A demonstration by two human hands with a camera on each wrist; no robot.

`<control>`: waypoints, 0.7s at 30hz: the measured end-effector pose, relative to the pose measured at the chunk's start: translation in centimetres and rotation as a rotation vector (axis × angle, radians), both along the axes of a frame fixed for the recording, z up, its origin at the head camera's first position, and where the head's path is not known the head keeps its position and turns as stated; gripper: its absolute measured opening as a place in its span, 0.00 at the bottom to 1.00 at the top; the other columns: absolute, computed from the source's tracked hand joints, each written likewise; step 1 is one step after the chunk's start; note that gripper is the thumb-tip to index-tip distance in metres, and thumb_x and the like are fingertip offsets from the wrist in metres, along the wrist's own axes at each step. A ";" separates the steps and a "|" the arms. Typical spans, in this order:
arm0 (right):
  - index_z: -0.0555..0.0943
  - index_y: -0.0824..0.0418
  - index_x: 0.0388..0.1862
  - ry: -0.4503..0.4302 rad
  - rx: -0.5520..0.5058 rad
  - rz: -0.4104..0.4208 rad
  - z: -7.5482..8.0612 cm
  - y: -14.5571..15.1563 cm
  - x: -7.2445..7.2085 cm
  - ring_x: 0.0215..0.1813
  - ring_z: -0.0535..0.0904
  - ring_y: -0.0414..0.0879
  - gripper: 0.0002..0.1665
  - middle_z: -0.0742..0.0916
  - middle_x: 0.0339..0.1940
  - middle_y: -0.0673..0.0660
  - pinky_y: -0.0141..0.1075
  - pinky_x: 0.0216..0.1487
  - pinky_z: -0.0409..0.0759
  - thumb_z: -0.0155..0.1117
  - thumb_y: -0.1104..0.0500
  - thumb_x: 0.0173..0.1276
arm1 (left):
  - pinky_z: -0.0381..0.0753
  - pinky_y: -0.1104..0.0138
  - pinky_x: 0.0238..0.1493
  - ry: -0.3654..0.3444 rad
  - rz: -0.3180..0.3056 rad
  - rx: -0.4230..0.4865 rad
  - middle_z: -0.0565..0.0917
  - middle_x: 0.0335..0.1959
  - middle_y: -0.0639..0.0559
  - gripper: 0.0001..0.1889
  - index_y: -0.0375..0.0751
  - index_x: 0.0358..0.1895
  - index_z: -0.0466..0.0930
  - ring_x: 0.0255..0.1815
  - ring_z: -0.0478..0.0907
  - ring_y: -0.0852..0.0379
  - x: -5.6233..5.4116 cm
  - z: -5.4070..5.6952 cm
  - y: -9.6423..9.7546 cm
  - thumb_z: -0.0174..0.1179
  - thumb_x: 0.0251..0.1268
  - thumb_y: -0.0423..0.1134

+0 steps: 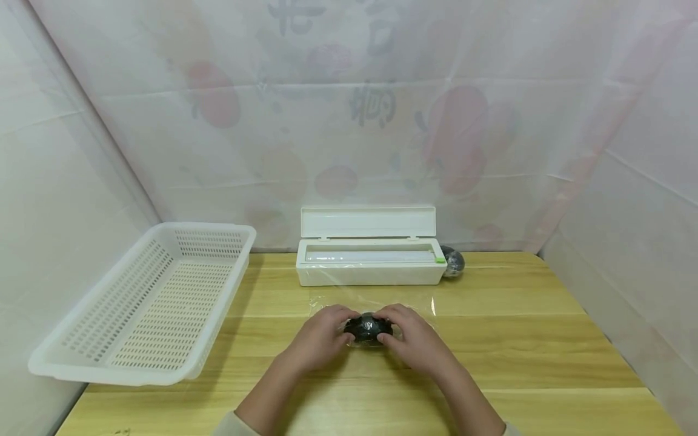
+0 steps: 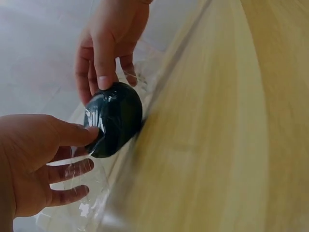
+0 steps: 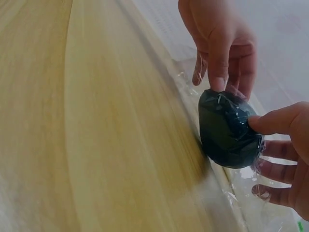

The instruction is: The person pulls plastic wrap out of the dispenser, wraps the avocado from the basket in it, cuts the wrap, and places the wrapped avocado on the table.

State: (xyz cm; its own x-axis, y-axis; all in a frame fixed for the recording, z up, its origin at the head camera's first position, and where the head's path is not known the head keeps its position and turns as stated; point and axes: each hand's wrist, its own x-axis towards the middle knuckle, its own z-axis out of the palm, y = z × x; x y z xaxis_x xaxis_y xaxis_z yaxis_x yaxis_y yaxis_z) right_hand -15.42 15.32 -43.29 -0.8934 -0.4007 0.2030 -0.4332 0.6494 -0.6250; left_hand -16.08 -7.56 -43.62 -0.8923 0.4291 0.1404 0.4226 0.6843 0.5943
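Note:
A dark green oval fruit [image 1: 368, 329], shiny with clear cling film, lies on its side at the middle front of the table. My left hand [image 1: 323, 336] grips its left end, thumb on the near side and fingers beyond. At the right end my right hand [image 1: 417, 340] holds it the same way, as the right wrist view also shows with the wrapped fruit [image 3: 229, 128] between both thumbs. Loose cling film [image 2: 94, 193] trails under the fingers. Behind the hands, more film spreads over the table toward a white cling film dispenser [image 1: 371, 277] with its lid raised.
A white slotted plastic basket [image 1: 218, 303] stands at the left of the wooden table [image 1: 518, 339]. Another dark, film-wrapped round thing [image 1: 454, 262] sits by the dispenser's right end. Printed curtains [image 1: 382, 151] enclose the back and sides.

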 end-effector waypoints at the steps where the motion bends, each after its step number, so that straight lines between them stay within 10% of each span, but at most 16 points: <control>1: 0.80 0.49 0.56 -0.004 0.001 -0.002 0.0 0.0 0.0 0.57 0.79 0.45 0.21 0.83 0.54 0.44 0.49 0.59 0.78 0.70 0.58 0.64 | 0.77 0.56 0.60 0.008 0.007 -0.003 0.84 0.54 0.54 0.20 0.48 0.55 0.82 0.58 0.79 0.53 -0.1 -0.1 0.0 0.69 0.59 0.36; 14: 0.80 0.50 0.58 -0.035 -0.004 -0.016 0.1 0.0 0.2 0.56 0.79 0.46 0.21 0.82 0.55 0.45 0.50 0.58 0.78 0.68 0.58 0.66 | 0.77 0.54 0.61 -0.110 -0.030 0.069 0.83 0.58 0.55 0.22 0.51 0.61 0.80 0.62 0.78 0.53 -1.0 -0.2 -1.8 0.64 0.65 0.51; 21: 0.80 0.50 0.58 -0.043 0.009 -0.027 0.5 -0.2 0.3 0.57 0.79 0.46 0.22 0.82 0.56 0.46 0.49 0.59 0.78 0.69 0.58 0.65 | 0.84 0.61 0.44 -0.270 0.039 0.521 0.84 0.51 0.43 0.18 0.40 0.57 0.81 0.45 0.82 0.47 -0.3 1.9 -1.3 0.58 0.71 0.46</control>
